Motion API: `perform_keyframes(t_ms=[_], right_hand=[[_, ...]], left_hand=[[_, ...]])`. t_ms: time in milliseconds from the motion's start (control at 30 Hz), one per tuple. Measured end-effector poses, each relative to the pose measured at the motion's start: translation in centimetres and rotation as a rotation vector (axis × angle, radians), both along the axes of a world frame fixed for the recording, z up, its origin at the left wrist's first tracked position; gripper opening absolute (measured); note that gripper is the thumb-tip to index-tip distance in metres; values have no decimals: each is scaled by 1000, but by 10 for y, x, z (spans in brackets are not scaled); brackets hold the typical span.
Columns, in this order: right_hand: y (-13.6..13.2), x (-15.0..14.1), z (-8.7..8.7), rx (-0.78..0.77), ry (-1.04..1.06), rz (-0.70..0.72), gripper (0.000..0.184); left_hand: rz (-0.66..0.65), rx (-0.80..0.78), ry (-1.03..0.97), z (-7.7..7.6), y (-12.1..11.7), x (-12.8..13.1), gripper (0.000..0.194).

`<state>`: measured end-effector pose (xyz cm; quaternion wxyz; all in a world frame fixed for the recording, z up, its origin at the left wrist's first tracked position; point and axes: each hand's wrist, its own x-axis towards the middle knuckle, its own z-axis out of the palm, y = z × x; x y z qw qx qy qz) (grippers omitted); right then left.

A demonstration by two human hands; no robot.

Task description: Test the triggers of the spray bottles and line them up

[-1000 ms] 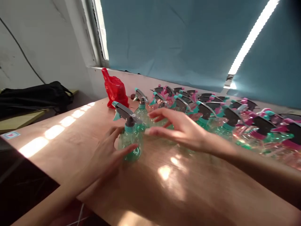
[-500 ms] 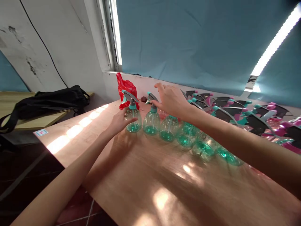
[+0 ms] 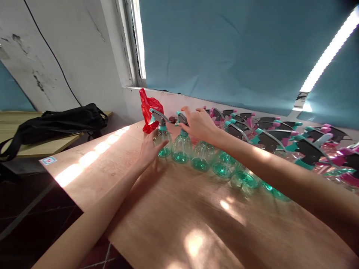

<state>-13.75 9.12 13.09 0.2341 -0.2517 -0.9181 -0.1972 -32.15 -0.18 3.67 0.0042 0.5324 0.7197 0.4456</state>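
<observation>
The red plastic bag (image 3: 150,108) stands at the back of the wooden table (image 3: 157,224). Just in front of the bag and slightly right of it stands the end bottle (image 3: 165,136), an upright, clear green spray bottle; whether the 2 touch, I cannot tell. The left hand (image 3: 148,149), also in front of the bag, curls around this bottle's left side with the thumb across its front, and so has hold of it. To the bag's right, the right hand (image 3: 200,127) bends over the spray head of the 2nd bottle (image 3: 181,149), thumb and forefinger partly spread; I cannot tell whether it grips. At least 4 more green bottles (image 3: 202,160) run on rightward from the bag, some heads hidden by the right forearm (image 3: 260,157). Pink-headed bottles (image 3: 349,179) crowd farther right of the bag. A small dark lump (image 3: 172,119) sits just right of the bag; well left of it, a black bag (image 3: 70,121) lies on a bench (image 3: 58,144).
</observation>
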Motion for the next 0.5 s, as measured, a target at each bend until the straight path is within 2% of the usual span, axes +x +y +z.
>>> perform_keyframes(t_ms=[233, 500], right_hand=[[5, 1, -9, -3, -13, 76, 41], [0, 4, -10, 14, 3, 130, 40]], left_hand=[[19, 40, 0, -9, 3, 4, 70], [58, 91, 24, -10, -5, 9, 72]])
